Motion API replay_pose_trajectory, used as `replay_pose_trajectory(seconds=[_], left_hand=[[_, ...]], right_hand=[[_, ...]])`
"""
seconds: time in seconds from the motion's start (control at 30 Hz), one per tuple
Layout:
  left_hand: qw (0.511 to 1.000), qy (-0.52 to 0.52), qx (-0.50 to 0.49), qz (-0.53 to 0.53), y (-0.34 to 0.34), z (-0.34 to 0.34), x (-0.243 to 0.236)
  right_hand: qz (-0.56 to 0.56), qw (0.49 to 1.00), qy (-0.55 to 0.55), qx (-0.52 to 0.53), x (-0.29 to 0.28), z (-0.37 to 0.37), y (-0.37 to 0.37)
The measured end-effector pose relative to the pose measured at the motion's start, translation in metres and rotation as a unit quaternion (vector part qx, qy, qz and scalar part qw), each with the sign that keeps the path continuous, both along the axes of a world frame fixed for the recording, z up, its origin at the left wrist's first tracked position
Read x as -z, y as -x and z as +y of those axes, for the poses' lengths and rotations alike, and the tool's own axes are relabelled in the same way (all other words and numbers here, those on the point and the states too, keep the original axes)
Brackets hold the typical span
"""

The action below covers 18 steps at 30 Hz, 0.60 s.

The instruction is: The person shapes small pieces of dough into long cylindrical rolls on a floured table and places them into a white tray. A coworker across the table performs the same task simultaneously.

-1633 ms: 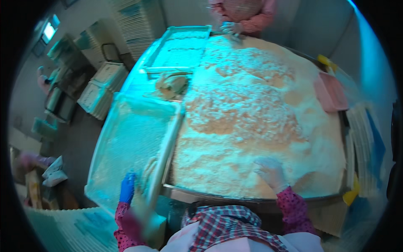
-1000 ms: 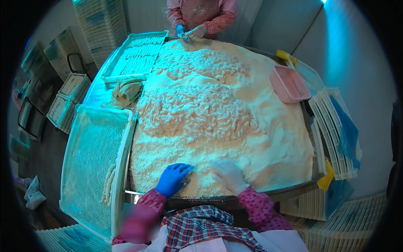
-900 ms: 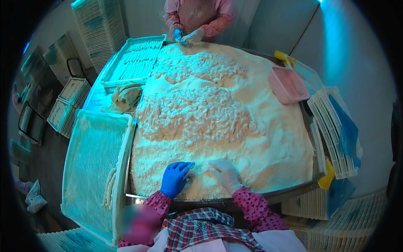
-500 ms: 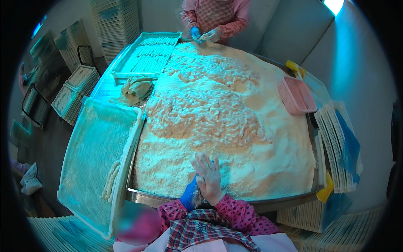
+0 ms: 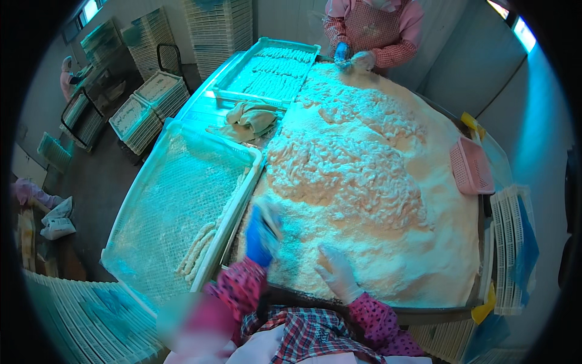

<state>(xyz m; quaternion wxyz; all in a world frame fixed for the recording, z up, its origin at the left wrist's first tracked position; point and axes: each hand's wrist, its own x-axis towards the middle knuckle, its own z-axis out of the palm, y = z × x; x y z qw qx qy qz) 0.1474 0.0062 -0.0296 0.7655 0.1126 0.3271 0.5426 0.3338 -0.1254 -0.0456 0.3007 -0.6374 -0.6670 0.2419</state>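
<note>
My left hand point(image 5: 260, 239), in a blue glove and blurred, is closed on a pale, crumb-coated strip point(image 5: 270, 219) above the breading bed's left edge. My right hand point(image 5: 339, 276), in a whitish glove, rests open at the near part of the crumbs point(image 5: 412, 273), thumb apart from slightly bent fingers. A mound of pale strips point(image 5: 345, 176) lies in the crumbs beyond my hands. Left of them is a white mesh tray point(image 5: 160, 212) with a few long coated strips point(image 5: 195, 250) along its right side.
A co-worker point(image 5: 373, 27) handles something small at the far edge, beside a tray of coated rows point(image 5: 267, 70). A crumpled cloth point(image 5: 251, 121), pink basket point(image 5: 470, 167) and stacked racks point(image 5: 509, 242) surround the bed. Other workers point(image 5: 66, 79) and tray stacks point(image 5: 148, 109) stand at left.
My hands were pressed together at the near edge; they have separated, the left moving forward and leftward with a strip, the right lower onto the crumbs. The view has also turned.
</note>
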Motion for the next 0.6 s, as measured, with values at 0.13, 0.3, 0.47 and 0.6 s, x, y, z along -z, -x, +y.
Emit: replay_pose_trajectory(seconds=[0.13,0.3,0.47,0.6], left_hand=[[0.915,-0.151,-0.06,0.369,0.09,0.111,0.021],[0.776,-0.255,0.069,0.573,0.111,0.147,0.078],[0.744,-0.4,0.096,0.526,0.055,0.096,-0.005],[0.69,-0.445,0.198,0.536,0.04,0.031,0.001]], right_hand=[[0.037,0.997,-0.047,0.058,-0.003,0.019,0.004],[-0.018,0.993,-0.11,0.041,-0.007,0.08,0.02],[-0.097,0.99,-0.037,-0.099,0.02,0.071,0.015],[-0.09,0.982,-0.116,0.12,-0.001,0.015,-0.075]])
